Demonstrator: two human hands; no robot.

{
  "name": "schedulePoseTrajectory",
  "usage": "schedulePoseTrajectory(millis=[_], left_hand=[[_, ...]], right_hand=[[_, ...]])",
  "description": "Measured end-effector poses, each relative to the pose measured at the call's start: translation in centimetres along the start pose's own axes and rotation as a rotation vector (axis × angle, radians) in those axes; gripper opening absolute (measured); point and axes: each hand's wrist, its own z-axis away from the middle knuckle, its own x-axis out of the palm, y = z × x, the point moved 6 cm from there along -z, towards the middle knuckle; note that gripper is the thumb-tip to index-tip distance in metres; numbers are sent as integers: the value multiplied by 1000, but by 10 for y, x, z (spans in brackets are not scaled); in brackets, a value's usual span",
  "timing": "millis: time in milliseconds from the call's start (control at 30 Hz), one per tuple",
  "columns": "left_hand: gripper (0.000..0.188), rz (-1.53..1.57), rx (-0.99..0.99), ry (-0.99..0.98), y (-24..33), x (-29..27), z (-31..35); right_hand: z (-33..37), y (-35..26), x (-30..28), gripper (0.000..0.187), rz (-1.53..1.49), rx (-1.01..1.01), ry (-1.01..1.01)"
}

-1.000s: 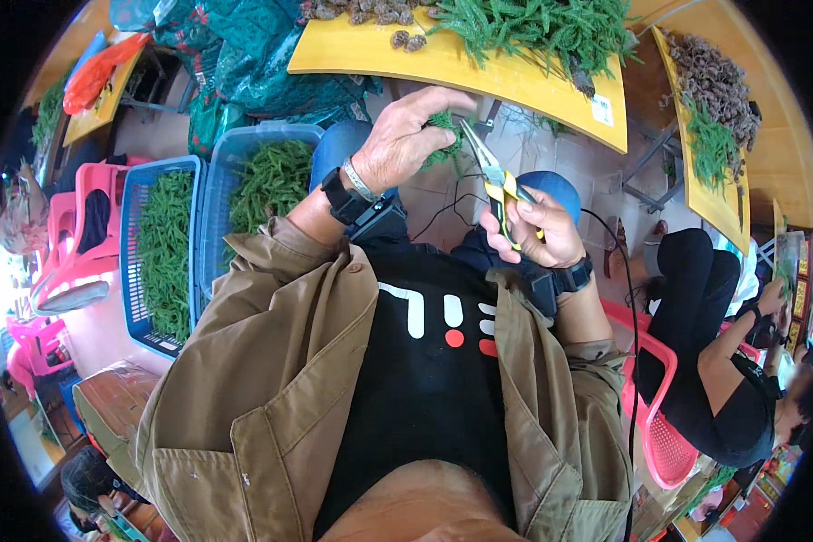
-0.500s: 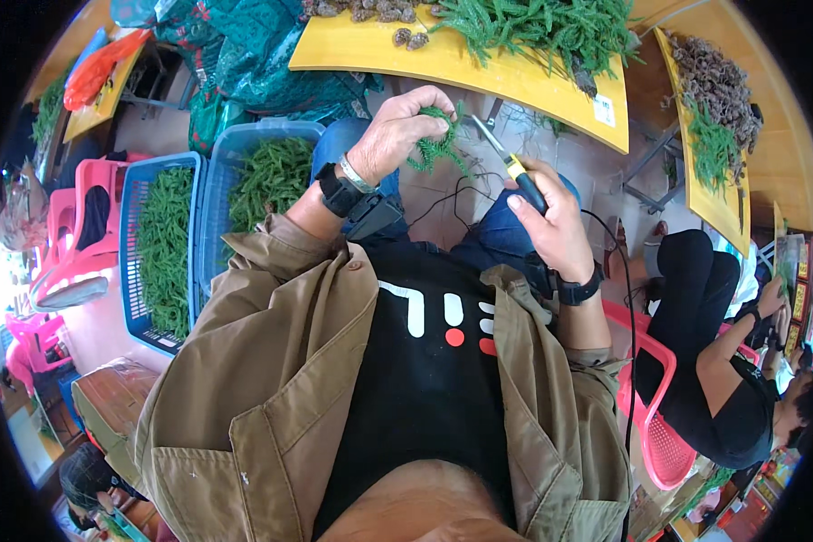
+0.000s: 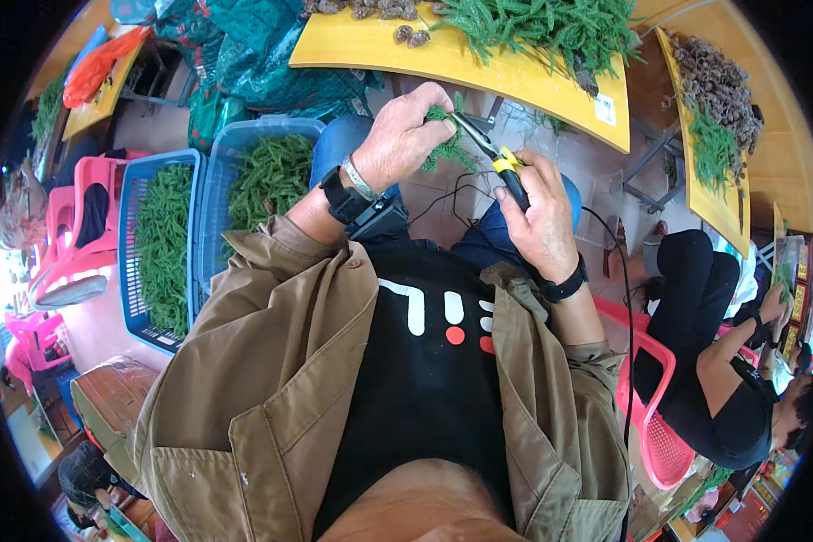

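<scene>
My left hand point(image 3: 396, 137) is closed around a green artificial pine sprig point(image 3: 444, 158), whose needles hang below the fingers. In my right hand point(image 3: 546, 210) is a pair of long-nose pliers point(image 3: 481, 137) with black and yellow handles. The jaws of the pliers point up and left and meet the top of the sprig beside my left fingertips. Whether the jaws grip a stem or wire there is too small to tell. Both hands are above my knees, just short of the yellow table point(image 3: 379, 45).
On the table lie a heap of green sprigs point(image 3: 542, 27) and some pine cones point(image 3: 411, 36). To my left stand a clear blue bin point(image 3: 217, 149) and a blue basket point(image 3: 131, 262), both holding greenery. A black cable point(image 3: 630, 379) hangs at my right, near a seated person point(image 3: 723, 388).
My right hand has brought the pliers left, so the tips now touch the sprig instead of standing apart from it. My left hand has shifted slightly and keeps the sprig.
</scene>
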Motion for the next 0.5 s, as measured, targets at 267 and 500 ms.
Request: schedulePoseTrajectory(millis=[267,500], left_hand=[[22,85,-7,-30,-8,5,2],[21,9,-31,-2,-10,3,2]], right_hand=[[-1,-2,1,24,14,-10,30],[0,-2,5,23,17,-22,19]])
